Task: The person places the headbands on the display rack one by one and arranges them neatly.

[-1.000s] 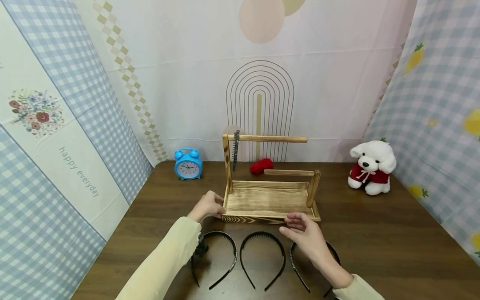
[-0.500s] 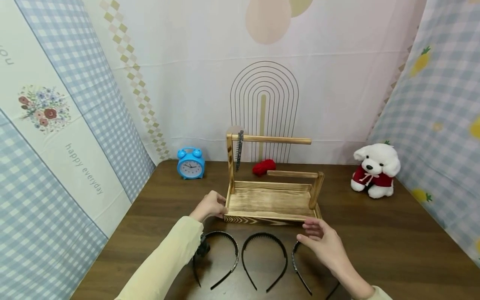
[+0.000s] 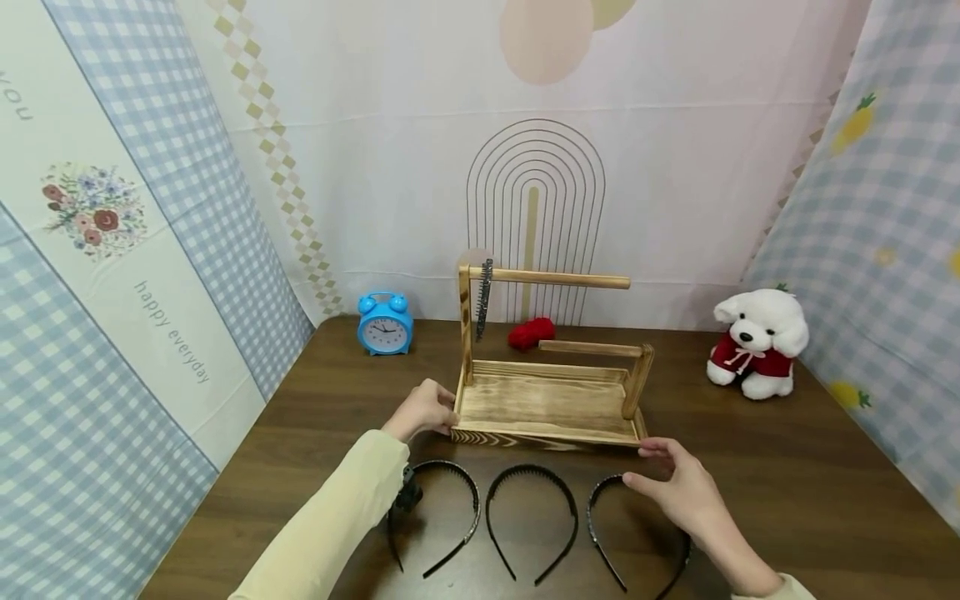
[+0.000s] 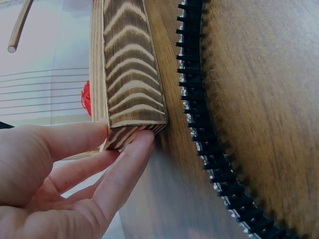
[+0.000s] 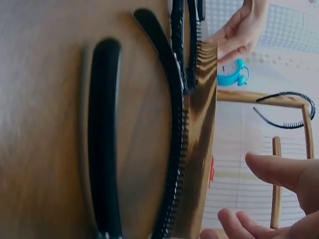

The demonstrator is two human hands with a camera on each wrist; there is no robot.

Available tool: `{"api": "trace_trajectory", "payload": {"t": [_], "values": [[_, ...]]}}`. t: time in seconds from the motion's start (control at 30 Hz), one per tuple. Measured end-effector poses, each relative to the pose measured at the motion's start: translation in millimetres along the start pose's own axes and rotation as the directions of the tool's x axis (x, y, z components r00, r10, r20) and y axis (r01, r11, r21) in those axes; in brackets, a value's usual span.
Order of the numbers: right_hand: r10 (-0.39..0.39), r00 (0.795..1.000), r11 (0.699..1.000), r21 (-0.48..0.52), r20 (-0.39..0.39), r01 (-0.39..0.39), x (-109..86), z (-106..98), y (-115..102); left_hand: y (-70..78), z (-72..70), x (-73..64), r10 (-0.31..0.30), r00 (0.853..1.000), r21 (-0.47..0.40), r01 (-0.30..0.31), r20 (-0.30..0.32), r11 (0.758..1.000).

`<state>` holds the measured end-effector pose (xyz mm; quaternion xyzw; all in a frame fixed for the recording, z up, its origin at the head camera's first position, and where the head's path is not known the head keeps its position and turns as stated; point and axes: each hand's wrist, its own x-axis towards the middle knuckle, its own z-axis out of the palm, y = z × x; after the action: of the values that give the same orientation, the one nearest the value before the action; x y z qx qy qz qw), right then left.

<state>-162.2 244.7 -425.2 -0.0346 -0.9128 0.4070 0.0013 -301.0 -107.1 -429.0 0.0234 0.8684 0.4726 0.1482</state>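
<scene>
A wooden stand (image 3: 547, 404) has a shallow tray base and two horizontal bars at different heights. From its upper bar hangs a toothed black headband (image 3: 484, 302). My left hand (image 3: 423, 408) pinches the tray's left front corner between thumb and fingertips, as the left wrist view shows close up. At the right front corner, my right hand (image 3: 686, 492) holds nothing, thumb and fingers spread apart, fingertips right at the rim. Three headbands lie in a row before the stand: a left headband (image 3: 477, 504), a middle headband (image 3: 531, 470) and a right headband (image 3: 591, 512), partly behind my right hand.
Behind the stand sits a red fuzzy bundle (image 3: 532, 333). A blue alarm clock (image 3: 386, 324) stands at the back left, and a white plush dog (image 3: 761, 342) at the back right. Patterned cloth walls (image 3: 405, 150) enclose the brown table (image 3: 315, 467).
My right hand has slid rightward along the stand's front edge to its right corner, uncovering more of the right headband. The left hand stays at the left corner; the view has shifted slightly.
</scene>
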Motion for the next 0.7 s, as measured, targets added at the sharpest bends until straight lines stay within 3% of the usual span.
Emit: {"api": "trace_trajectory", "payload": {"t": [0.27,0.5,0.7], "values": [[0.097,0.987,0.992,-0.098,0.127,-0.085,4.7,-22,18,1.7,-1.3,-0.4,0.004,1.0,0.013,-0.004,0.012,1.0],[0.168,0.951,0.982,-0.13,0.258,-0.139,5.8,-35,38,1.5,-1.5,0.3,-0.004,1.0,0.009,0.004,0.02,1.0],[0.218,0.918,0.975,-0.106,0.331,-0.193,-5.2,-32,45,0.2,-2.3,1.0,-0.009,1.0,0.007,0.009,0.024,1.0]]}}
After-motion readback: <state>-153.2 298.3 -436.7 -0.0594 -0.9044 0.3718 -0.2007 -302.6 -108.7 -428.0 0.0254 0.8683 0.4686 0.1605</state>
